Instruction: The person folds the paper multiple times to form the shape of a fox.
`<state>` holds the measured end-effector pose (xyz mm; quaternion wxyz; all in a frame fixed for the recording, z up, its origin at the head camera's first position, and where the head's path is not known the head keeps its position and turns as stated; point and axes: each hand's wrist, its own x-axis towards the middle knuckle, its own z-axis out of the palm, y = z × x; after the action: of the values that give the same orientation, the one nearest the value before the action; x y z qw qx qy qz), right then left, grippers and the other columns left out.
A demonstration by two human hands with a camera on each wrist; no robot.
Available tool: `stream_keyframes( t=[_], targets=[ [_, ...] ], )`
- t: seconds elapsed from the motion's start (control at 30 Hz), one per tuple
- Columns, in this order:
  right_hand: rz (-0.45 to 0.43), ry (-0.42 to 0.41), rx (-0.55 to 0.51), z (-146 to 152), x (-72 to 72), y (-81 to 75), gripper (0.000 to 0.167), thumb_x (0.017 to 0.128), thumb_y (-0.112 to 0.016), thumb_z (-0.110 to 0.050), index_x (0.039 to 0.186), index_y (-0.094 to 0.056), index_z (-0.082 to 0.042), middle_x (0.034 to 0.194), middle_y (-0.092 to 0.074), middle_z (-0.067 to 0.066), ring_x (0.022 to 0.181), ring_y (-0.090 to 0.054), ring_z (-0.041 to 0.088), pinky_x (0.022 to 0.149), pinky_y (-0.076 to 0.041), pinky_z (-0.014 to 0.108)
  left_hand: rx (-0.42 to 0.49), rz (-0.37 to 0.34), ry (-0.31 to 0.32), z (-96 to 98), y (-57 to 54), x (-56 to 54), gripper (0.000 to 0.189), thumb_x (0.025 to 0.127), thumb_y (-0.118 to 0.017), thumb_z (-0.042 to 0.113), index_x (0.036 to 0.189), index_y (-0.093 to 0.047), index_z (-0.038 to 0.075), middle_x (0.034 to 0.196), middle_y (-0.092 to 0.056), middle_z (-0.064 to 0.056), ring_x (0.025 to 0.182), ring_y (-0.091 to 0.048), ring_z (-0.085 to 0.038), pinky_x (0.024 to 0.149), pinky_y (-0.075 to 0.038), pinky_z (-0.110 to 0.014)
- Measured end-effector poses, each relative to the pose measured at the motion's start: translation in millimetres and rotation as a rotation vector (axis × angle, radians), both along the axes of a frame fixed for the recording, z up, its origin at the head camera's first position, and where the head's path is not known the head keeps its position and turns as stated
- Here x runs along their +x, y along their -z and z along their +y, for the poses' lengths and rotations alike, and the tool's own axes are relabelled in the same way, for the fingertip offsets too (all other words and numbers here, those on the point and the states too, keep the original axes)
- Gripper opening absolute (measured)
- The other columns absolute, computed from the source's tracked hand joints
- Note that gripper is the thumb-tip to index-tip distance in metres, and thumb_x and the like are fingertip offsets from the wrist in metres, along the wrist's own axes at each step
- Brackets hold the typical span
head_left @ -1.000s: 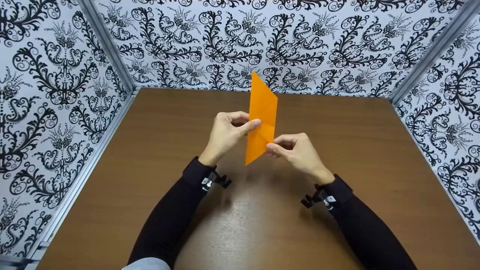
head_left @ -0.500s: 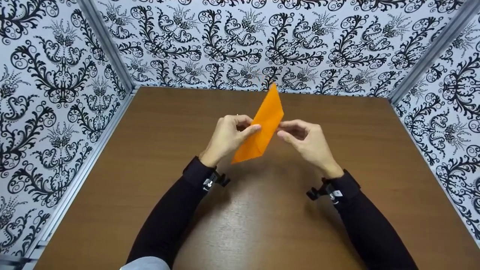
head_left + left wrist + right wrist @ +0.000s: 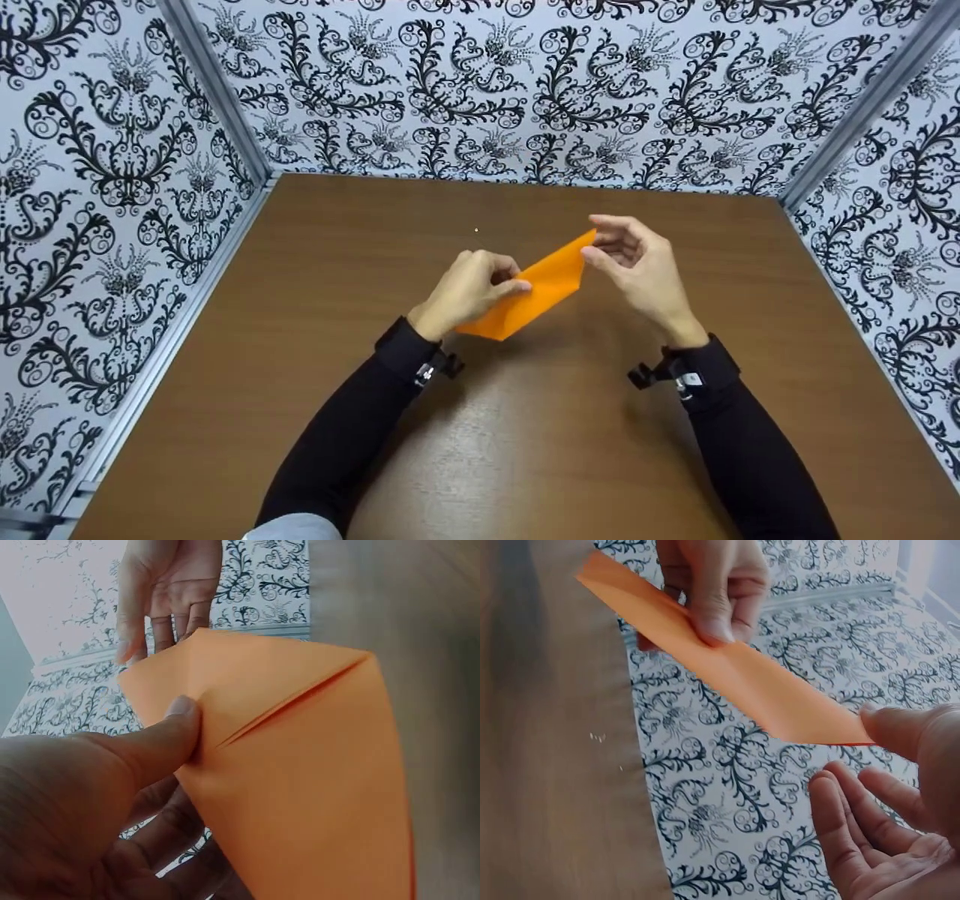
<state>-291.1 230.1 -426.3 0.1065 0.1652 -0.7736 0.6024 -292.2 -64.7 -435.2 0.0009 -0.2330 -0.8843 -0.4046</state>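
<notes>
A folded sheet of orange paper (image 3: 551,281), with slanted ends, is held above the table. My left hand (image 3: 471,289) pinches it along its far edge, thumb on the near face. In the left wrist view, a slit between folded layers runs across the paper (image 3: 315,787). My right hand (image 3: 645,270) is at the paper's upper right tip. The right wrist view shows the right thumb (image 3: 896,727) at that tip, while the other fingers (image 3: 836,825) are spread apart from the paper.
A brown wooden table (image 3: 510,450) lies beneath both hands. White walls with black scrollwork (image 3: 487,82) stand behind and at both sides, joined by grey metal posts (image 3: 217,90). Each wrist wears a black band with a small camera (image 3: 427,371).
The paper has turned clockwise from nearly upright to a slant, and has come lower. My right hand has let go of its lower right corner and moved up to the far tip.
</notes>
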Motion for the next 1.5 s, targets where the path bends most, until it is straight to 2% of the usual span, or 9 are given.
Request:
stream_keyframes(
  t=[0.1, 0.17, 0.3, 0.47, 0.67, 0.83, 1.0, 1.2, 1.5],
  targets=[
    [-0.012, -0.020, 0.066, 6, -1.7, -1.4, 0.049, 0.105, -0.090, -0.009, 0.153, -0.075, -0.007, 0.126, -0.086, 0.017, 0.109, -0.083, 0.012, 0.102, -0.068, 0.021, -0.044, -0.006, 0.012, 1.1, 3.0, 0.0, 0.025, 0.108, -0.087, 0.037, 0.102, -0.091, 0.013, 0.092, -0.086, -0.006, 0.079, -0.062, -0.013, 0.119, -0.059, -0.057],
    [-0.022, -0.037, 0.130, 9, -2.2, -2.0, 0.046, 0.105, -0.090, -0.010, 0.150, -0.078, -0.008, 0.127, -0.086, 0.020, 0.108, -0.084, 0.011, 0.100, -0.068, 0.020, -0.067, -0.006, 0.019, 1.8, 5.1, -0.1, 0.025, 0.107, -0.088, 0.037, 0.101, -0.091, 0.013, 0.091, -0.086, -0.006, 0.078, -0.063, -0.012, 0.118, -0.059, -0.052],
    [-0.040, -0.052, 0.296, 16, -2.8, -2.0, 0.036, 0.105, -0.092, -0.016, 0.141, -0.085, -0.013, 0.125, -0.089, 0.016, 0.101, -0.084, 0.016, 0.091, -0.068, 0.017, -0.097, -0.020, 0.044, 4.1, 10.0, -1.2, 0.025, 0.106, -0.090, 0.038, 0.101, -0.091, 0.014, 0.091, -0.086, -0.004, 0.077, -0.063, -0.011, 0.077, -0.051, -0.028],
    [-0.081, -0.088, 0.462, 19, -3.0, 0.2, 0.022, 0.107, -0.092, -0.024, 0.127, -0.091, -0.017, 0.116, -0.090, 0.011, 0.092, -0.080, 0.020, 0.081, -0.064, 0.017, -0.139, -0.034, 0.083, 8.0, 18.8, -3.3, 0.024, 0.106, -0.090, 0.038, 0.104, -0.092, 0.015, 0.092, -0.088, -0.003, 0.077, -0.063, -0.010, 0.073, -0.045, -0.023],
    [-0.165, -0.118, 0.521, 19, -4.7, 4.7, 0.011, 0.107, -0.091, -0.020, 0.116, -0.093, -0.015, 0.108, -0.090, 0.012, 0.087, -0.083, 0.025, 0.075, -0.065, 0.019, -0.171, -0.035, 0.112, 9.8, 25.8, -4.1, 0.025, 0.107, -0.089, 0.039, 0.105, -0.091, 0.014, 0.091, -0.086, -0.003, 0.076, -0.061, -0.010, 0.073, -0.044, -0.025],
    [-0.201, -0.117, 0.539, 21, -5.2, 4.8, 0.011, 0.108, -0.089, -0.019, 0.115, -0.092, -0.011, 0.103, -0.090, 0.015, 0.080, -0.080, 0.017, 0.071, -0.063, 0.020, -0.176, -0.024, 0.106, 10.0, 28.4, -5.9, 0.023, 0.108, -0.089, 0.035, 0.114, -0.091, 0.013, 0.098, -0.088, -0.005, 0.083, -0.071, -0.013, 0.077, -0.054, -0.028],
    [-0.238, -0.122, 0.538, 27, -7.3, 5.4, 0.014, 0.108, -0.089, -0.019, 0.116, -0.091, -0.008, 0.106, -0.089, 0.018, 0.084, -0.083, 0.029, 0.072, -0.065, 0.023, -0.151, -0.041, 0.067, 9.8, 29.4, -7.4, 0.027, 0.107, -0.090, 0.031, 0.128, -0.090, 0.013, 0.117, -0.091, -0.007, 0.105, -0.085, -0.024, 0.096, -0.069, -0.039],
    [-0.311, -0.118, 0.568, 35, -11.7, 12.7, 0.017, 0.109, -0.089, -0.020, 0.118, -0.091, -0.007, 0.103, -0.090, 0.017, 0.084, -0.084, 0.030, 0.070, -0.060, 0.020, -0.164, 0.038, 0.045, 8.8, 30.4, -7.1, 0.043, 0.108, -0.090, 0.026, 0.146, -0.081, 0.007, 0.142, -0.081, -0.018, 0.126, -0.079, -0.037, 0.110, -0.068, -0.053],
    [-0.381, -0.085, 0.653, 38, -20.6, 26.8, 0.016, 0.107, -0.090, -0.019, 0.117, -0.091, -0.006, 0.102, -0.090, 0.013, 0.080, -0.080, 0.019, 0.070, -0.061, 0.022, -0.215, 0.212, 0.180, 9.1, 31.1, -5.8, 0.037, 0.107, -0.090, 0.017, 0.141, -0.083, 0.006, 0.135, -0.077, -0.020, 0.122, -0.077, -0.040, 0.110, -0.069, -0.052]
  ],
)
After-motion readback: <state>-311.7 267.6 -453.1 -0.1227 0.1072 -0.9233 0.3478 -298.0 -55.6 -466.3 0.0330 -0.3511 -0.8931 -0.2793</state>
